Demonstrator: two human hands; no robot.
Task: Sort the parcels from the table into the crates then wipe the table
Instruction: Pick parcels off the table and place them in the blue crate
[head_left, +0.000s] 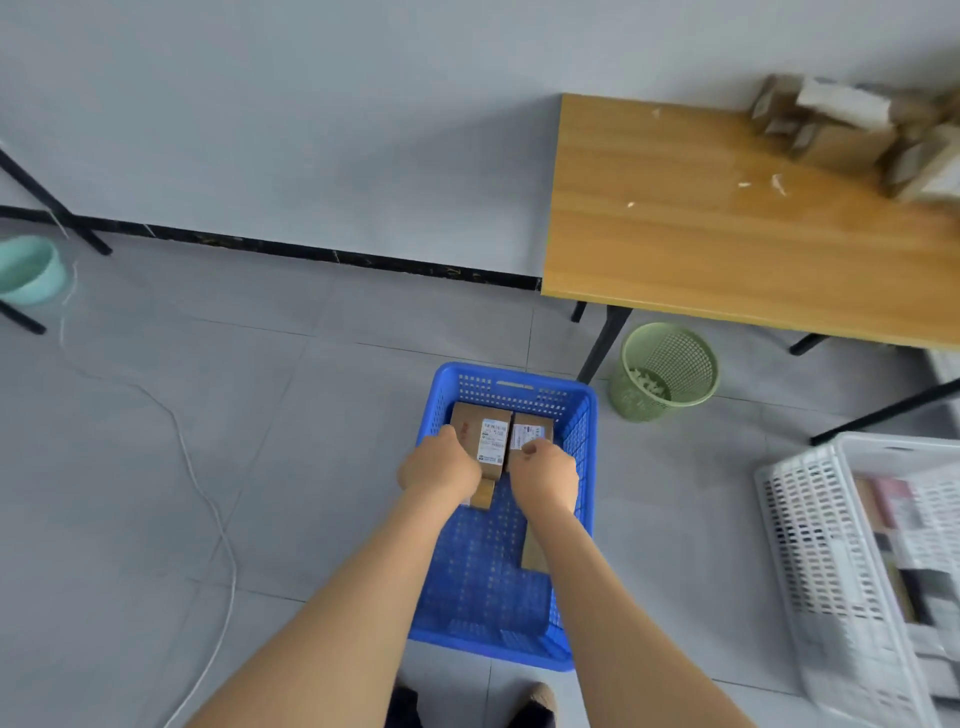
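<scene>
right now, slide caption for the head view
Left hand grips the left parcel and right hand the right parcel inside the blue crate; more parcels on table

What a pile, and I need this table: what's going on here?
A person leans over the blue crate on the floor. The left hand grips the left box inside it, the right hand grips the right box beside it. More parcels lie heaped on the far corner of the table, so sorting is unfinished. A white crate stands nearby.

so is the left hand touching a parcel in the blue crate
Touching. The head view shows the left hand gripping the left parcel by its edge.
</scene>
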